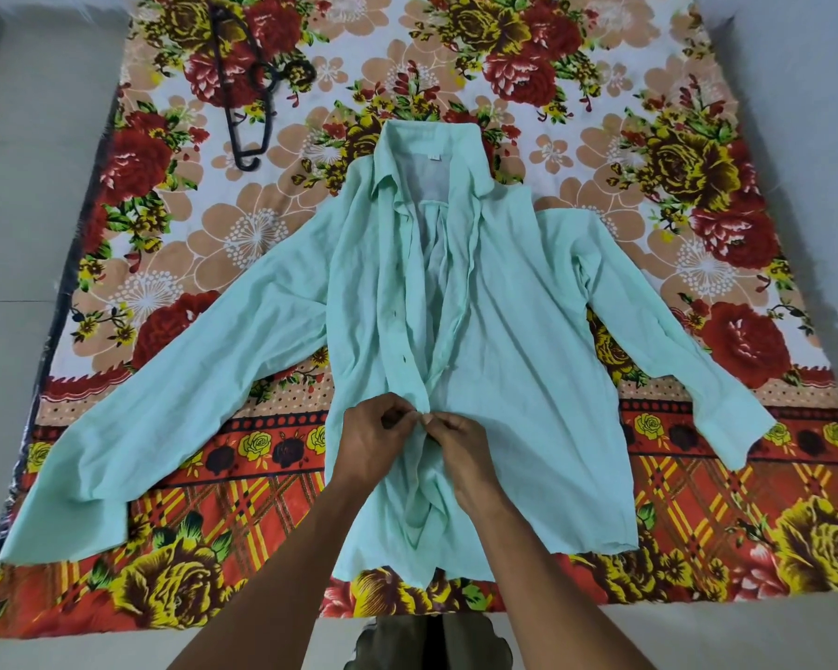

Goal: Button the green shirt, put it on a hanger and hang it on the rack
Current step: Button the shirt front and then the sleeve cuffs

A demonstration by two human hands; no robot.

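Note:
A pale green long-sleeved shirt lies face up on a flowered sheet, collar away from me, sleeves spread to both sides. Its front gapes open from the collar down to the middle. At the lower part of the placket, my left hand pinches the left front edge. My right hand pinches the right edge against it, fingertips of both hands meeting. The button between them is hidden by my fingers. A dark hanger lies flat at the far left of the sheet, well away from both hands.
The flowered sheet covers a mattress on a pale floor. A dark mattress edge shows along the left side. No rack is in view.

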